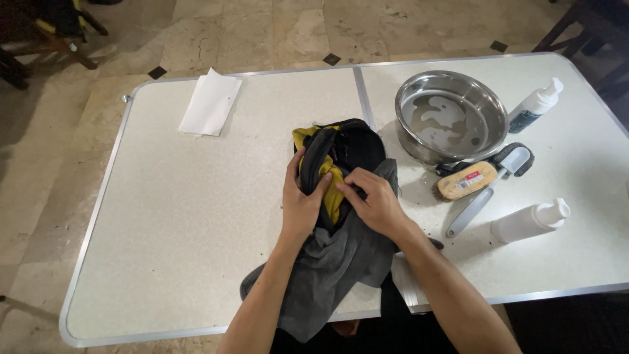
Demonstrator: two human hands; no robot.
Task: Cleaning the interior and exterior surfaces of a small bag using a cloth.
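Observation:
A black and yellow shoe (341, 145) lies at the middle of the white folding table (183, 216), resting on a grey cloth (327, 262) that hangs over the near edge. My left hand (300, 200) grips the shoe's left side, thumb over its dark edge. My right hand (375, 200) presses on the shoe's opening from the right, fingers curled around the grey cloth and the yellow lining.
A steel bowl (451, 117) with a little water stands at the back right. Beside it lie a wooden brush (466, 181), a grey-handled brush (488, 190) and two white bottles (537, 105) (531, 221). A folded white paper (211, 103) lies at the back left.

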